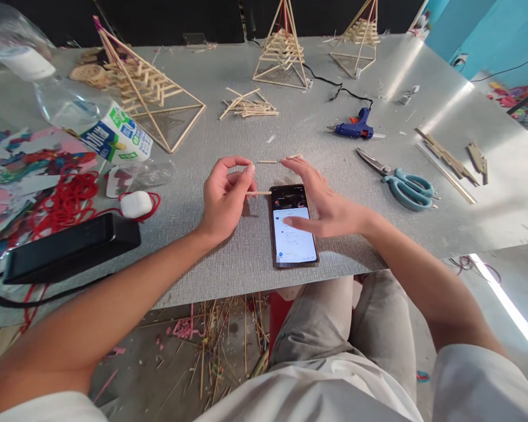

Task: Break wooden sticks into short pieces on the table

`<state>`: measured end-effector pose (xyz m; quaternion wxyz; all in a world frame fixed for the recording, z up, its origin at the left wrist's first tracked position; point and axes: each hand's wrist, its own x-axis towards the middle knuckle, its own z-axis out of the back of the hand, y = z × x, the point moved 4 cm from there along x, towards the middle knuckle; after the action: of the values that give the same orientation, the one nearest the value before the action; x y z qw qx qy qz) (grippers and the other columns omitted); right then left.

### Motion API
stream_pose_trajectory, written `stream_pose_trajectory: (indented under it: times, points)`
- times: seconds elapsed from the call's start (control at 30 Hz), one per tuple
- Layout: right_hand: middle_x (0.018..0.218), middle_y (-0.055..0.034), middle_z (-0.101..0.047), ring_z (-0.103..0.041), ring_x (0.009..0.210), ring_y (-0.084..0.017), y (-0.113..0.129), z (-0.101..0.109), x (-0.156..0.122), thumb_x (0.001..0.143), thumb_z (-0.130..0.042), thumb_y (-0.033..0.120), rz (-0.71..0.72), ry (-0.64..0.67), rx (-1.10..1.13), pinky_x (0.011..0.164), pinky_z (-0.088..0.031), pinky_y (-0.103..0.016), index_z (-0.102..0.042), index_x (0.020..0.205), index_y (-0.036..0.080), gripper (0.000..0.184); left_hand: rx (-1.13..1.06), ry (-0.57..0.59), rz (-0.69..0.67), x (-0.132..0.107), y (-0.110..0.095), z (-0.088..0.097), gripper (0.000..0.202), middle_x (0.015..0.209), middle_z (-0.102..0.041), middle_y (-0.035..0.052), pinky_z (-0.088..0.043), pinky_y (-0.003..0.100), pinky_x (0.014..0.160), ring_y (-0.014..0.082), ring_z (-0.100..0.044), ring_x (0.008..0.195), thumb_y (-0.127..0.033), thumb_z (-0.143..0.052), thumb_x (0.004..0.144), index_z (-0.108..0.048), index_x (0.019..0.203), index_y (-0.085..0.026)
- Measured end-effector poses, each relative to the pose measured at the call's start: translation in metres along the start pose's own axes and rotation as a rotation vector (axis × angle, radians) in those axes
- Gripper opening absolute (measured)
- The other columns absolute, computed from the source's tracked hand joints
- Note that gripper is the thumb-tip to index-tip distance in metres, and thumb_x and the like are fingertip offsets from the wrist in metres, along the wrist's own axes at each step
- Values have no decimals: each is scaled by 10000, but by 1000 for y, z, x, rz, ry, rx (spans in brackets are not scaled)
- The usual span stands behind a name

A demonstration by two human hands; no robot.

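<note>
My left hand (226,196) is closed, pinching a short wooden stick (259,193) whose free end points right, toward the phone. A smartphone (294,240) lies face up on the table, its lit screen showing a dark picture above a white list. Over its right side spreads my right hand (325,196), fingers stretched and apart, the thumb above the screen; whether the thumb touches the glass I cannot tell. Another short stick (267,162) rests on the table between my hands. One more small stick (294,156) is at my right fingertips.
Stick pyramids stand at the back, one (171,146) at left. A pile of short sticks (250,105) lies ahead. To the right are a blue glue gun (356,126), scissors (407,187) and wood strips (449,155). A bottle (114,132), red cord (73,193) and black case (70,246) fill the left.
</note>
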<state>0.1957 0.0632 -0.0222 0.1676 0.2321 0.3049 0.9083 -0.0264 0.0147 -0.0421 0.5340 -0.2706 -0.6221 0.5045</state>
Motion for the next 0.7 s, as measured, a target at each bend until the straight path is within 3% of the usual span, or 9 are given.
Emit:
stream_pose_trajectory:
  times: [0.1,0.17,0.23,0.3,0.43,0.5,0.57,0.63,0.7]
  points:
    - [1676,-131,-530,-345,1655,-346,8,13,6,993,-672,381,44,-115,26,1357,-254,-670,-675,1410,264,433,10,11,8,0,4,2,298,643,-598,-64,-401,227,480,92,-536,498,-535,-738,1019,-645,1114,-268]
    - [1586,-79,-631,-431,1592,-333,12,21,8,988,-623,280,67,-155,50,1328,-306,-660,-784,1065,259,180,6,17,13,0,5,3,287,641,-586,-64,-395,235,482,93,-519,494,-534,-730,1025,-644,1114,-274]
    - [1509,-68,-690,-509,1513,-327,18,28,9,979,-599,239,95,-180,105,1291,-357,-648,-738,843,237,195,8,19,14,0,6,2,289,644,-583,-61,-407,238,494,94,-521,503,-538,-727,1026,-645,1113,-275]
    - [1454,-84,-720,-584,1425,-314,27,30,9,1001,-583,252,153,-144,193,1255,-399,-633,-684,774,223,250,9,11,13,0,6,2,301,652,-588,-60,-410,236,498,92,-520,509,-549,-729,1021,-645,1109,-273]
    - [1561,-111,-661,-563,1491,-311,55,9,5,962,-771,352,311,182,303,1300,-364,-613,-784,1056,242,145,-31,-10,24,0,5,0,317,631,-567,-71,-416,230,499,92,-507,505,-565,-739,1006,-640,1084,-274]
    - [1590,-98,-652,-473,1583,-306,63,-3,3,921,-864,368,370,262,295,1317,-356,-587,-799,1206,276,307,-38,-7,27,1,6,-1,316,628,-563,-73,-424,233,502,93,-506,503,-568,-734,1008,-640,1077,-275]
    - [1451,-64,-755,-546,1511,-269,61,-6,5,956,-848,359,381,172,278,1264,-434,-527,-831,1039,283,114,-22,-10,19,1,6,0,318,643,-577,-68,-428,235,503,94,-521,509,-573,-724,1014,-641,1086,-275]
    - [1193,-51,-839,-683,1270,-236,50,-2,8,1019,-777,384,324,-19,225,1142,-515,-467,-763,788,247,269,-6,-10,3,1,6,0,322,654,-589,-65,-431,234,505,96,-540,518,-572,-723,1017,-641,1103,-272]
    - [1061,-54,-831,-710,1082,-220,36,7,10,1080,-680,409,222,-201,124,1054,-533,-449,-714,804,234,329,-3,8,-11,1,5,0,328,652,-591,-66,-433,231,508,96,-552,523,-561,-735,1012,-641,1122,-267]
